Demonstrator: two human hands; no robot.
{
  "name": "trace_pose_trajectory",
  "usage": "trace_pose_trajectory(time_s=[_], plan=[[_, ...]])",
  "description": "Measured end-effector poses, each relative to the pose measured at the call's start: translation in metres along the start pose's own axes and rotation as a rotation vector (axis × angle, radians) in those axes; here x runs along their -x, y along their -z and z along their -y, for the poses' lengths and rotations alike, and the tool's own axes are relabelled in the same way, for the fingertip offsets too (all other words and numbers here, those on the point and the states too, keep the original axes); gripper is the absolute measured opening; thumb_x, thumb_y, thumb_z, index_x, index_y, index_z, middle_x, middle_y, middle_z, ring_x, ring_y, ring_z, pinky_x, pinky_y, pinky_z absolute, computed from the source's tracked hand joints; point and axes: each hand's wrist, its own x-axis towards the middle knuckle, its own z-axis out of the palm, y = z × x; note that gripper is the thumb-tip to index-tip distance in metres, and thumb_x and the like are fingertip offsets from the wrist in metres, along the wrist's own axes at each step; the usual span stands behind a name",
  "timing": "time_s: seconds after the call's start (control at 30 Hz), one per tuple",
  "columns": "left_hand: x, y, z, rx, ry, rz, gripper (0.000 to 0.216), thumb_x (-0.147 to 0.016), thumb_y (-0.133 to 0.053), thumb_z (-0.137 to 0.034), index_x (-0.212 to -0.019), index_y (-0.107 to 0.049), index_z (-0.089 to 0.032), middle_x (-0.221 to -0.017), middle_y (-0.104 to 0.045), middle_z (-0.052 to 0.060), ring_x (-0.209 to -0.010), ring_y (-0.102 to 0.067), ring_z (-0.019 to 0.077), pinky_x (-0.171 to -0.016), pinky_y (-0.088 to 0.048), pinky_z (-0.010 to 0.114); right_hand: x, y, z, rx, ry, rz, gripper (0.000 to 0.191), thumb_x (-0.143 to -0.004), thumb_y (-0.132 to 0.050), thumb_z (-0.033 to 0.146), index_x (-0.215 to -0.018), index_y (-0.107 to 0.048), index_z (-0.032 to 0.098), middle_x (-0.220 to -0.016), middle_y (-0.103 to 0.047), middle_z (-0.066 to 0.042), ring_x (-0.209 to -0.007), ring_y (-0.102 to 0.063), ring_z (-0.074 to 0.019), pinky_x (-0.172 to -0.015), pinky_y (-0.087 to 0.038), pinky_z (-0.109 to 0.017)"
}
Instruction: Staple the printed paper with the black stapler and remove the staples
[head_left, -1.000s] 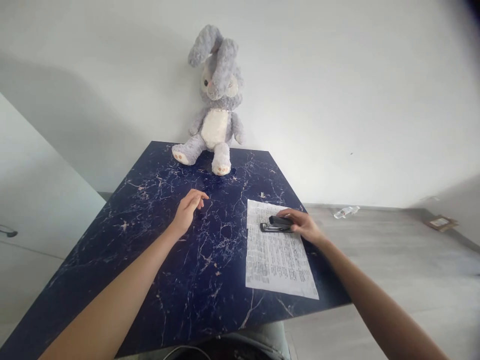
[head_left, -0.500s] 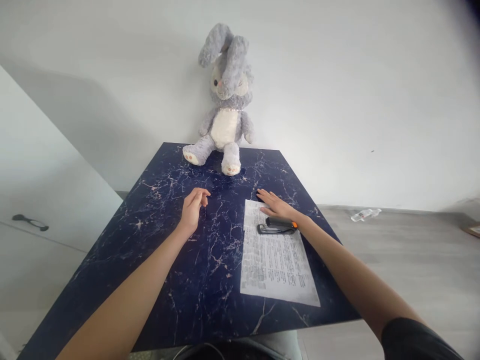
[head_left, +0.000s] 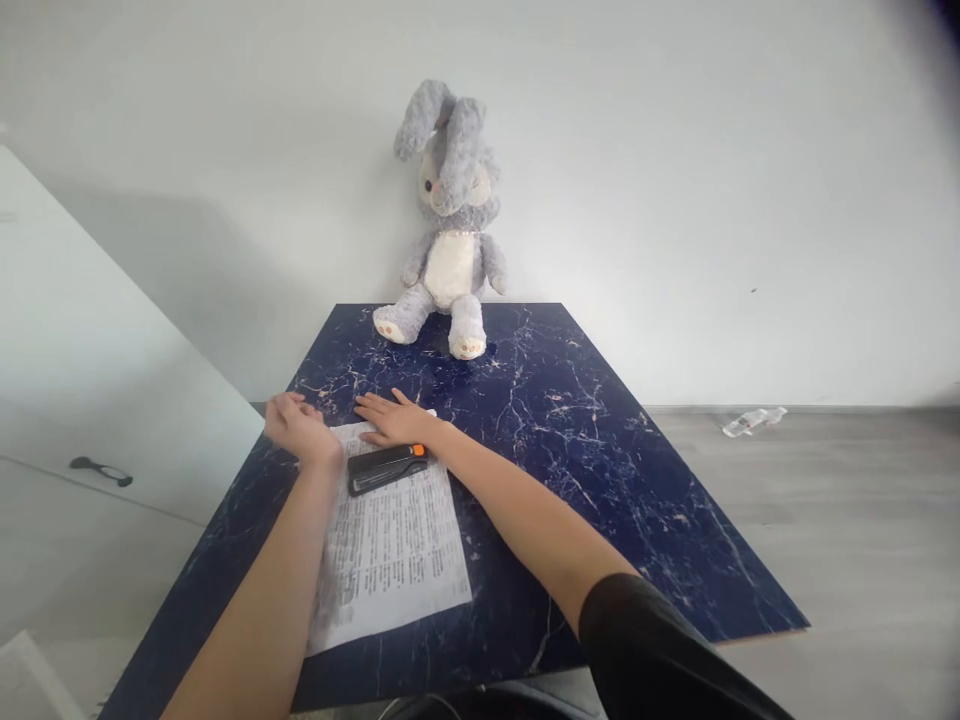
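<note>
A printed paper sheet (head_left: 390,545) lies on the dark blue marble-patterned table (head_left: 570,440), toward its left side. A black stapler (head_left: 386,468) with an orange end rests on the sheet's far part. My right hand (head_left: 394,420) lies flat and open on the paper's top edge, just beyond the stapler. My left hand (head_left: 296,425) rests at the sheet's top left corner, fingers loosely curled, with nothing visible in it.
A grey plush rabbit (head_left: 448,235) sits at the table's far edge against the white wall. A white cabinet with a dark handle (head_left: 101,470) stands to the left. A plastic bottle (head_left: 750,420) lies on the grey floor to the right.
The paper with the stapler has slid left across the table under my right hand. My left hand moved left to the sheet's corner. The view has shifted.
</note>
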Motion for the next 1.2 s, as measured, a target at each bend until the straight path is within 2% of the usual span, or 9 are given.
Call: trace_pose_trajectory(time_s=[0.17,0.4,0.47,0.53,0.67,0.77,0.83,0.97,1.2], plan=[[-0.011,0.005,0.005,-0.033,0.017,-0.052,0.020,-0.090,-0.044,-0.033,-0.074,-0.044,-0.022,-0.056,-0.030,-0.009,-0.046,-0.026,0.0094,-0.043,-0.022,0.021,0.001,0.000,0.005,-0.009,0.031,-0.080,0.067,-0.109,-0.050,0.047,-0.166,-0.029,0.020,-0.176,-0.019,-0.015,-0.164,-0.018,-0.0291,-0.129,-0.018,-0.064],[0.015,-0.006,0.004,-0.036,0.027,0.114,0.023,-0.091,-0.051,-0.036,-0.075,-0.050,-0.021,-0.057,-0.036,-0.008,-0.046,-0.032,0.0084,-0.044,-0.025,0.020,0.068,0.015,-0.019,0.023,-0.032,-0.095,0.071,-0.109,-0.049,0.046,-0.168,-0.025,0.013,-0.175,-0.020,-0.019,-0.164,-0.018,-0.0293,-0.130,-0.020,-0.059],[0.030,-0.008,0.006,-0.061,0.016,0.253,0.025,-0.094,-0.051,-0.037,-0.075,-0.053,-0.021,-0.056,-0.038,-0.008,-0.045,-0.035,0.0092,-0.044,-0.027,0.020,0.095,0.021,-0.030,0.037,-0.082,-0.097,0.072,-0.108,-0.051,0.045,-0.168,-0.025,0.013,-0.175,-0.022,-0.019,-0.164,-0.019,-0.0298,-0.130,-0.021,-0.058],[0.048,-0.011,0.008,-0.109,0.004,0.466,0.026,-0.097,-0.049,-0.037,-0.078,-0.056,-0.021,-0.055,-0.042,-0.006,-0.045,-0.039,0.0107,-0.045,-0.030,0.021,0.122,0.027,-0.041,0.045,-0.135,-0.094,0.073,-0.108,-0.052,0.044,-0.168,-0.026,0.014,-0.174,-0.024,-0.019,-0.164,-0.020,-0.0311,-0.130,-0.021,-0.059],[0.081,-0.018,0.008,-0.197,-0.010,0.885,0.024,-0.096,-0.057,-0.034,-0.081,-0.069,-0.020,-0.068,-0.063,0.001,-0.060,-0.059,0.0164,-0.057,-0.047,0.027,0.164,0.036,-0.057,0.024,-0.208,-0.102,0.072,-0.107,-0.051,0.044,-0.168,-0.028,0.014,-0.173,-0.026,-0.019,-0.163,-0.021,-0.0331,-0.129,-0.023,-0.062],[0.093,-0.021,0.006,-0.283,-0.227,1.227,0.011,-0.093,-0.064,-0.024,-0.090,-0.074,-0.021,-0.091,-0.071,0.006,-0.089,-0.066,0.0228,-0.086,-0.052,0.037,0.178,0.037,-0.062,0.002,-0.228,-0.123,0.071,-0.107,-0.052,0.043,-0.167,-0.030,0.014,-0.173,-0.028,-0.019,-0.163,-0.022,-0.0340,-0.128,-0.023,-0.063],[0.096,-0.021,0.006,-0.373,-0.419,1.428,0.016,-0.097,-0.058,-0.018,-0.099,-0.073,-0.021,-0.101,-0.069,0.007,-0.099,-0.063,0.0248,-0.095,-0.049,0.042,0.179,0.035,-0.063,-0.010,-0.219,-0.135,0.069,-0.107,-0.052,0.043,-0.167,-0.031,0.015,-0.172,-0.030,-0.018,-0.162,-0.023,-0.0337,-0.129,-0.023,-0.064],[0.094,-0.019,0.011,-0.502,-0.555,1.524,0.021,-0.099,-0.053,-0.013,-0.107,-0.071,-0.021,-0.106,-0.065,0.009,-0.102,-0.060,0.0269,-0.096,-0.048,0.046,0.179,0.033,-0.067,-0.025,-0.187,-0.146,0.066,-0.107,-0.051,0.042,-0.166,-0.034,0.018,-0.172,-0.032,-0.017,-0.162,-0.026,-0.0327,-0.128,-0.024,-0.063],[0.092,-0.020,0.015,-0.450,-0.504,1.519,0.019,-0.103,-0.056,-0.022,-0.112,-0.072,-0.023,-0.108,-0.066,0.008,-0.102,-0.063,0.0257,-0.096,-0.050,0.044,0.179,0.042,-0.075,-0.124,-0.107,-0.113,0.062,-0.106,-0.055,0.038,-0.161,-0.042,0.014,-0.171,-0.033,-0.019,-0.162,-0.026,-0.0332,-0.130,-0.022,-0.060]])
